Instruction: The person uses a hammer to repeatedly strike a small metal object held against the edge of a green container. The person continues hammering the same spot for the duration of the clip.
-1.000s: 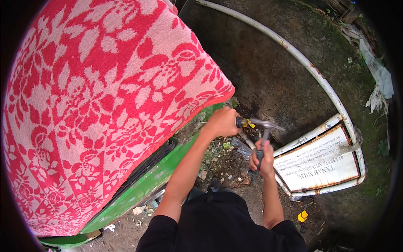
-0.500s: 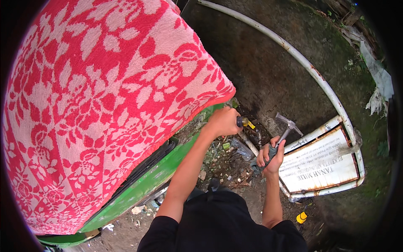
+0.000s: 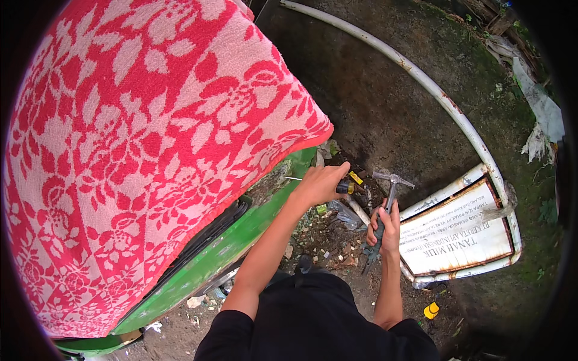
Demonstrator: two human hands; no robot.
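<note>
My left hand (image 3: pixel 323 183) is closed on a screwdriver (image 3: pixel 345 187) with a black and yellow handle. Its thin metal shaft points left at a scuffed, flaking patch (image 3: pixel 272 183) on a green painted body panel (image 3: pixel 253 224). In my right hand (image 3: pixel 385 227) is a hammer (image 3: pixel 392 188), gripped by its dark handle with the metal head raised just right of the screwdriver handle. A pink-and-red floral blanket (image 3: pixel 162 120) drapes over the green body, left of both hands.
A bent, rusty white pipe frame (image 3: pixel 415 67) with a white signboard (image 3: pixel 457 228) lies at the right, beside mossy concrete. Ground below carries rubble, plastic scraps and a small yellow object (image 3: pixel 431 310). Pale torn sheeting (image 3: pixel 536 108) hangs at the far right.
My left hand has sunk slightly and the screwdriver shaft now shows. The hammer swung rightward half a second ago and is now back left and lower, more upright.
</note>
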